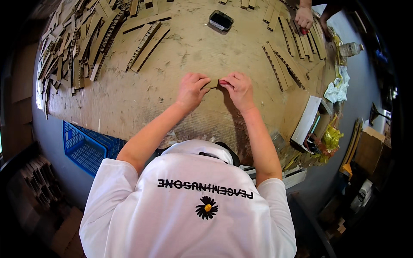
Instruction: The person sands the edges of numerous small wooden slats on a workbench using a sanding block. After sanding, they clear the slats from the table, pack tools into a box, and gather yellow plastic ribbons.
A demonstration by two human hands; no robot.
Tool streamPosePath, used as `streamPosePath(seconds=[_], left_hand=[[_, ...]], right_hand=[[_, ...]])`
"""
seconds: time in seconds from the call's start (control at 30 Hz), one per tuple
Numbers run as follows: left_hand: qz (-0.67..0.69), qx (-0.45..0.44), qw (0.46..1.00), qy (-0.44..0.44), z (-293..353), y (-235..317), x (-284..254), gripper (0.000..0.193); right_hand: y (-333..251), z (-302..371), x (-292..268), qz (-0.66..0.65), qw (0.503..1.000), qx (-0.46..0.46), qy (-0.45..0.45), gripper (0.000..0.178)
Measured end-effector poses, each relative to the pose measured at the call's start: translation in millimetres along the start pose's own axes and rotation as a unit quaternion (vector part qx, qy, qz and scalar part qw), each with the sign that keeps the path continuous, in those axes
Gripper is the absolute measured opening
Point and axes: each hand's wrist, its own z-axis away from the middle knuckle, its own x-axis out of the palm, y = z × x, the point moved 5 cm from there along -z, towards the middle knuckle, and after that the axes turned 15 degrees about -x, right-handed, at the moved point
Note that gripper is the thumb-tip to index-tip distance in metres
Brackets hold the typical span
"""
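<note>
My left hand (192,91) is closed, thumb and fingers pinching a short, narrow piece of cardboard (211,83) above the near part of the table. Close beside it, my right hand (240,91) grips a small red object (223,82) against the other end of that piece. The fingers hide most of the red object, so its kind does not show. Beyond my hands lies a pair of honeycomb cardboard strips (148,46), far left. A black shallow tray (221,20) with dark contents sits farther off.
Many cardboard strips (81,43) are heaped at the far left, with more strips (286,64) at right. Another person's hand (304,18) holds something red, far right. A clear bottle (350,49), white box (306,120) and yellow bag (332,138) line the right; a blue crate (86,148) stands below left.
</note>
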Motion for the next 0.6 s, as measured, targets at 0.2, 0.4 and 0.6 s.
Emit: streamPosePath(seconds=[0.2, 0.4, 0.6], left_hand=[[0.004, -0.001, 1.0, -0.002, 1.0, -4.3, 1.8, 0.036], [0.004, 0.012, 1.0, -0.005, -1.5, -4.4, 2.3, 0.037], [0.002, 0.01, 1.0, -0.007, -2.3, -6.0, 1.6, 0.037]], right_hand=[[6.3, -4.7, 4.3, -0.014, 0.999, 0.015, -0.029, 0.012], [9.3, -6.3, 2.5, -0.005, 0.998, 0.03, -0.062, 0.009], [8.3, -8.3, 1.7, 0.011, 0.996, 0.031, -0.078, 0.009]])
